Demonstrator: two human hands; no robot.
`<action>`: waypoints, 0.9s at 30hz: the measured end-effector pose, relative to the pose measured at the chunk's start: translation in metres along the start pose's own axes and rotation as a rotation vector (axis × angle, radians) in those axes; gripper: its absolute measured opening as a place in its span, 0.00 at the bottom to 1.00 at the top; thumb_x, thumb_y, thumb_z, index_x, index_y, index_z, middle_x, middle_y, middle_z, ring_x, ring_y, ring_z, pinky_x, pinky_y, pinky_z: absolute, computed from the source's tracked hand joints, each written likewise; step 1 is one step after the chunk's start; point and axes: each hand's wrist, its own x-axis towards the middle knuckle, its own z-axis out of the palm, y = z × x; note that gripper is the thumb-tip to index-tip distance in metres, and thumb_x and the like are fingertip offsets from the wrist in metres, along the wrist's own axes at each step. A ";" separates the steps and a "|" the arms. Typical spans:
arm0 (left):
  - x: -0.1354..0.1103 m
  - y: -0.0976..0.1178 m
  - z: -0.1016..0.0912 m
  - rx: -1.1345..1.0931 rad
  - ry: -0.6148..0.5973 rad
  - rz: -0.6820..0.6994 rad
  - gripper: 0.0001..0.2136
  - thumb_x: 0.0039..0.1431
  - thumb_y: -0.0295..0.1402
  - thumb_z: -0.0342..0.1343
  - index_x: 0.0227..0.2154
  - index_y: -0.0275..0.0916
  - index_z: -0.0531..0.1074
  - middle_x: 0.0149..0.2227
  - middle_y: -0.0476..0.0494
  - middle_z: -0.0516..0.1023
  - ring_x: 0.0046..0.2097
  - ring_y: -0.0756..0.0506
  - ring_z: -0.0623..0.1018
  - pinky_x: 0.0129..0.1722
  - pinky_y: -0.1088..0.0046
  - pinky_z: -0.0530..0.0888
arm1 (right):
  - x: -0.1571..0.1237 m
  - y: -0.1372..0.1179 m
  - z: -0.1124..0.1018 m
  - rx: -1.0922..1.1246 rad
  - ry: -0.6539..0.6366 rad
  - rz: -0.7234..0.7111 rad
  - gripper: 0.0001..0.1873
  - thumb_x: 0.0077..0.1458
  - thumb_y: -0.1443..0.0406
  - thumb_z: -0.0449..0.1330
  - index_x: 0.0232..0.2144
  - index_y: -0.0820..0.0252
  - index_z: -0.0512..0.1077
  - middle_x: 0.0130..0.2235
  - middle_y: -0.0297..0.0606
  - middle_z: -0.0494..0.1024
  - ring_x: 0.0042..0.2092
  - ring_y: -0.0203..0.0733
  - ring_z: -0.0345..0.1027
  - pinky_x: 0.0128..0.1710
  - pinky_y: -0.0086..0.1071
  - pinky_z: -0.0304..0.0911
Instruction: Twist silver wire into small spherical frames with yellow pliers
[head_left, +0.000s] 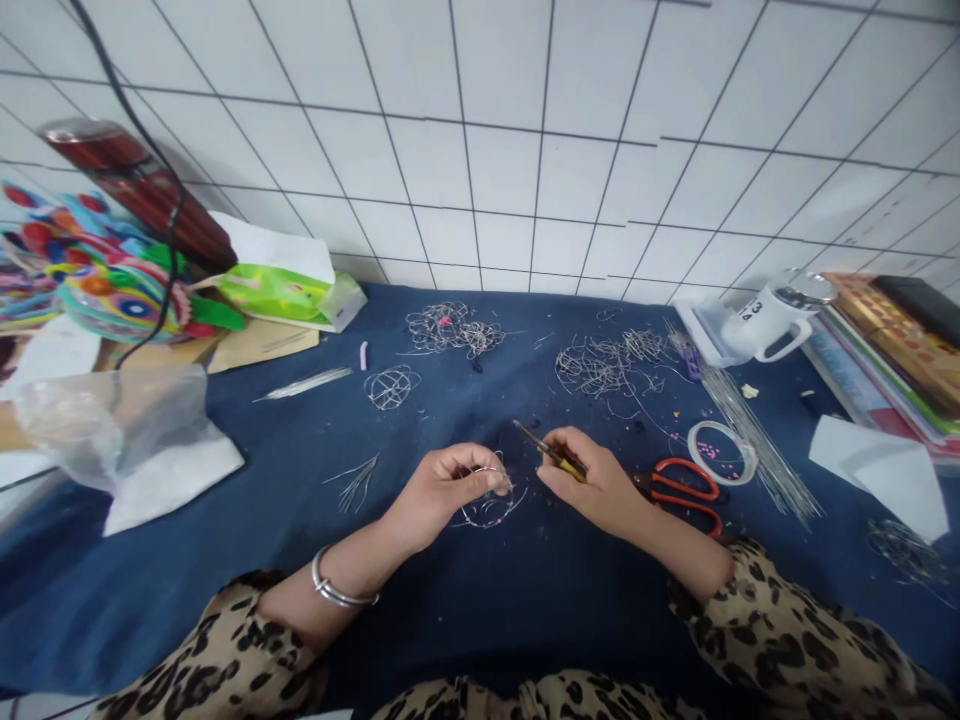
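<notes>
My left hand (461, 485) pinches a small ring of bent wire (487, 522) with a few pink beads on it, held just above the dark blue cloth (450, 610). Thin wire ends stick out around the ring. To its right, my right hand (589, 478) is closed around a slim pair of pliers (551, 450) with dark jaws and yellow on the handle. The jaws point up and left, apart from the ring; whether they are parted I cannot make out. Right of that hand lie scissors (686, 482) with orange handles, partly behind my forearm.
Tangled wire (619, 362) and another wire heap (450, 330) lie toward the tiled wall. A round wire piece (392, 387) and cut wires (358, 485) are at left. A clear ring-shaped dish (721, 453), long straight wires (750, 430) and a white mug (772, 320) stand right.
</notes>
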 end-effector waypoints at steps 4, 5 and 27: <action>0.003 0.002 -0.007 0.031 0.006 0.018 0.06 0.53 0.32 0.57 0.28 0.33 0.73 0.28 0.44 0.76 0.32 0.48 0.74 0.36 0.72 0.70 | -0.005 0.011 -0.006 -0.263 -0.056 -0.178 0.16 0.54 0.58 0.55 0.43 0.56 0.65 0.38 0.38 0.71 0.39 0.41 0.64 0.40 0.35 0.60; 0.004 0.002 -0.008 0.033 0.010 0.022 0.06 0.53 0.32 0.57 0.28 0.33 0.73 0.28 0.44 0.76 0.32 0.48 0.74 0.36 0.72 0.70 | -0.006 0.013 -0.006 -0.314 -0.066 -0.212 0.16 0.54 0.57 0.54 0.43 0.56 0.65 0.38 0.39 0.71 0.40 0.42 0.64 0.40 0.36 0.60; 0.008 0.000 -0.015 0.294 -0.049 0.000 0.09 0.55 0.34 0.56 0.31 0.32 0.72 0.29 0.44 0.75 0.31 0.50 0.72 0.33 0.74 0.68 | -0.003 0.022 0.005 -0.651 -0.061 -0.361 0.14 0.57 0.59 0.51 0.41 0.63 0.66 0.37 0.42 0.70 0.39 0.43 0.61 0.41 0.39 0.59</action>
